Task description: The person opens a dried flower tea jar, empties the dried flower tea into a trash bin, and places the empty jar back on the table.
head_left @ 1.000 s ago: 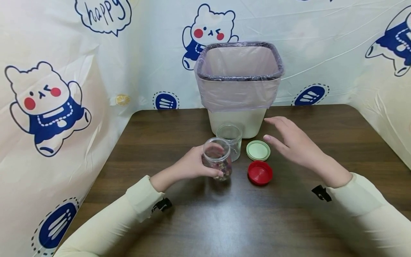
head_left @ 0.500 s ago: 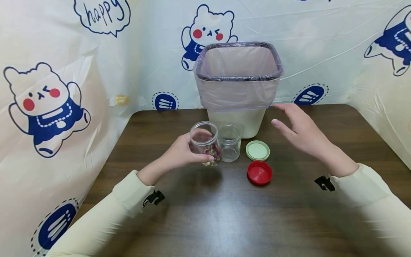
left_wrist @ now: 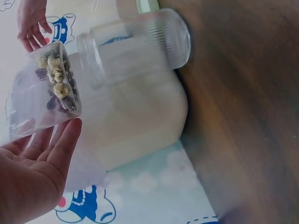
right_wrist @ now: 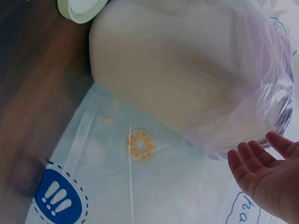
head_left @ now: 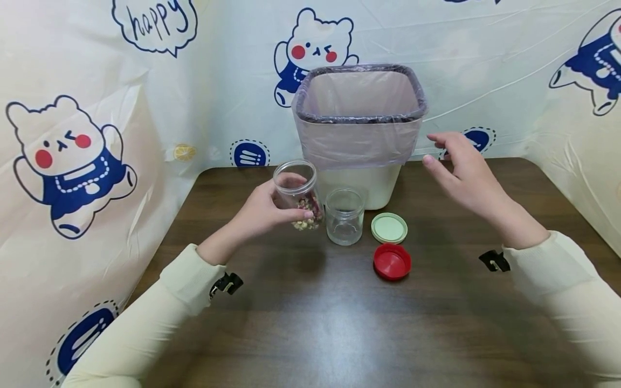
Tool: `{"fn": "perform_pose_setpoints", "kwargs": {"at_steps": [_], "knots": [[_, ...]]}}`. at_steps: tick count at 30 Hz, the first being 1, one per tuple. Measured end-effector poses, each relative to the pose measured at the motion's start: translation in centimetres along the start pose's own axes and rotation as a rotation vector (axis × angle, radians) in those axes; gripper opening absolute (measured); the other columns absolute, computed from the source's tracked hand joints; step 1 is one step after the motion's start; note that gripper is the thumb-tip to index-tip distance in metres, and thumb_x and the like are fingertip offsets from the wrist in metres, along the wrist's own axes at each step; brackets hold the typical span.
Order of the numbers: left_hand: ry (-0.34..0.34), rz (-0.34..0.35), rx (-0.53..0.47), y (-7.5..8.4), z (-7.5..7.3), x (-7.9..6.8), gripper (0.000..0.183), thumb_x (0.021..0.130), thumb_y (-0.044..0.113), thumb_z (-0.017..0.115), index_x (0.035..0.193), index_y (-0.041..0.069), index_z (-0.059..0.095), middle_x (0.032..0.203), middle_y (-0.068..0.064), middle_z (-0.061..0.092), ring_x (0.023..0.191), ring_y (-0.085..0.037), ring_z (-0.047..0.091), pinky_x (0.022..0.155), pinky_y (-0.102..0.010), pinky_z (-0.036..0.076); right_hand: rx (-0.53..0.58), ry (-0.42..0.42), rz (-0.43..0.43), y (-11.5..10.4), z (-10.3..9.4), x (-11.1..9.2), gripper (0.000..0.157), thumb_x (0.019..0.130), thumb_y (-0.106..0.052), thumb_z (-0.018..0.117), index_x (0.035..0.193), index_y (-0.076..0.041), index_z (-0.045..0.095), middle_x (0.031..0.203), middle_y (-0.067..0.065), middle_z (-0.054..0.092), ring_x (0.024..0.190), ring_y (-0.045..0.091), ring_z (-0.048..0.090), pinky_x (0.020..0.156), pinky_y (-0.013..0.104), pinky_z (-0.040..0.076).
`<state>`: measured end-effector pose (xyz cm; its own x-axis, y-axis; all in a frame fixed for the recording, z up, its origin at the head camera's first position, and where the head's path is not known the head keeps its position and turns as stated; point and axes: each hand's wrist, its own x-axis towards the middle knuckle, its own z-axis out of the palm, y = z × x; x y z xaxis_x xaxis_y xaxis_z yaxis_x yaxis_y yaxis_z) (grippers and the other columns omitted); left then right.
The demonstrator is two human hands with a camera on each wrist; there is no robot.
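My left hand [head_left: 257,213] grips a clear lidless jar [head_left: 292,183], raised off the table and slightly tilted. Dried flower buds [left_wrist: 60,84], yellowish and dark red, lie in its bottom. Just right of it, a second clear jar [head_left: 344,223] stands upright on the table, with no contents visible. My right hand [head_left: 468,175] is in the air beside the right side of the bin [head_left: 359,143], holding nothing, its fingers relaxed. In the right wrist view its fingers [right_wrist: 254,156] appear near the bin's bag-covered rim; whether they touch it cannot be told from that view.
The bin, lined with a pale purple bag, stands at the back of the brown wooden table [head_left: 310,334]. A light green lid [head_left: 389,227] and a red lid [head_left: 392,262] lie right of the standing jar. A printed cloth [head_left: 233,81] hangs behind.
My left hand has lifted the jar of buds up and to the left, away from the standing jar. My right hand has risen and moved right, away from the lids.
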<state>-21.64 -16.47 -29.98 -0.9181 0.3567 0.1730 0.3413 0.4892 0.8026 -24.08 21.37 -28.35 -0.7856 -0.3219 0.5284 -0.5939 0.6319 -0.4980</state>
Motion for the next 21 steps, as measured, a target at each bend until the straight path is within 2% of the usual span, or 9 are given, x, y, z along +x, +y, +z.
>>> {"fn": "perform_pose_setpoints", "kwargs": {"at_steps": [6,9,11,17,21], "knots": [[0.025,-0.006,-0.031,0.3,-1.0,0.5,0.056,0.078,0.027,0.083,0.127,0.019,0.056,0.112,-0.003,0.065,0.099,-0.020,0.061,0.079,-0.040,0.051,0.021,0.033,0.070,0.3,-0.8,1.0,0.045,0.101,-0.020,0.050,0.140,0.002,0.044,0.135,0.023,0.046,0.117,0.040,0.048,0.093,0.054,0.039],[0.046,0.005,-0.060,0.3,-1.4,0.7,0.056,0.079,0.023,0.082,0.128,0.017,0.055,0.114,-0.005,0.064,0.103,-0.020,0.060,0.084,-0.041,0.049,0.035,0.048,0.093,0.3,-1.2,1.5,0.045,0.102,-0.022,0.049,0.140,0.001,0.044,0.136,0.021,0.046,0.118,0.039,0.048,0.093,0.037,0.041],[0.062,0.010,-0.075,0.3,-1.6,0.8,0.056,0.080,0.022,0.081,0.129,0.016,0.054,0.115,-0.007,0.064,0.104,-0.022,0.060,0.086,-0.042,0.048,0.046,0.062,0.101,0.3,-1.4,1.9,0.045,0.102,-0.023,0.048,0.140,0.001,0.044,0.136,0.020,0.047,0.118,0.038,0.048,0.092,0.032,0.040],[0.118,0.000,-0.070,0.4,-2.4,1.4,0.058,0.081,0.023,0.080,0.132,0.014,0.052,0.118,-0.010,0.062,0.107,-0.022,0.057,0.091,-0.043,0.045,0.089,0.097,0.121,0.2,-1.8,3.0,0.047,0.102,-0.026,0.046,0.141,0.000,0.044,0.139,0.017,0.047,0.123,0.034,0.045,0.099,0.040,0.038],[0.159,-0.004,-0.065,0.6,-3.0,1.8,0.060,0.081,0.025,0.080,0.133,0.015,0.051,0.115,-0.009,0.063,0.104,-0.019,0.058,0.088,-0.039,0.047,0.110,0.120,0.140,0.1,-2.0,4.0,0.047,0.102,-0.026,0.046,0.141,0.000,0.044,0.139,0.016,0.047,0.125,0.030,0.045,0.096,0.024,0.036]]}}
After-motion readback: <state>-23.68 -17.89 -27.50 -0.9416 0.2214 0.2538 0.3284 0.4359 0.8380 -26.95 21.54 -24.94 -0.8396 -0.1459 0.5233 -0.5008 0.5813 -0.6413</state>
